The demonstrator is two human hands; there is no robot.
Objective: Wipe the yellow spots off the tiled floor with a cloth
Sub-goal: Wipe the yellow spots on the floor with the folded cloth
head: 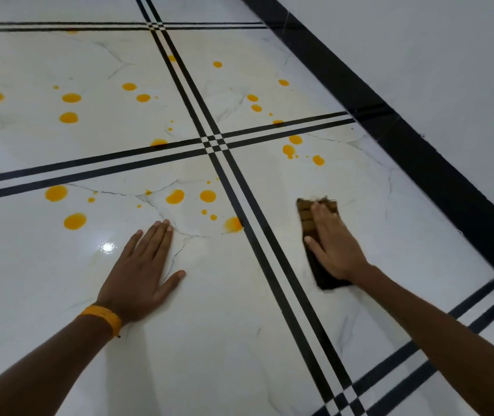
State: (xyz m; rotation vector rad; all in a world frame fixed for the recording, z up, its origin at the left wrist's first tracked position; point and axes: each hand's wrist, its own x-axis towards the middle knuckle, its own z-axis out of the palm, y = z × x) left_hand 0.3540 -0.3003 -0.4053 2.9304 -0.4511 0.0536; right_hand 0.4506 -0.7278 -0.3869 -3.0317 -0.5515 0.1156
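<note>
Several yellow spots (175, 196) dot the white marble-look tiled floor (224, 325), spread over the far and left tiles. A smeared spot (233, 224) lies by the black double line near the middle. My right hand (334, 244) presses flat on a folded brown cloth (307, 211) on the right tile, a little below a cluster of spots (289, 150). The cloth looks motion-blurred. My left hand (143, 265) rests flat on the floor with fingers spread, holding nothing, just below the spots on the left tile. An orange band circles my left wrist.
Black double stripes (218, 163) cross the floor and divide the tiles. A black skirting band (404, 139) runs along the base of the white wall (450, 55) on the right. A light glare shows on the tile near my left hand.
</note>
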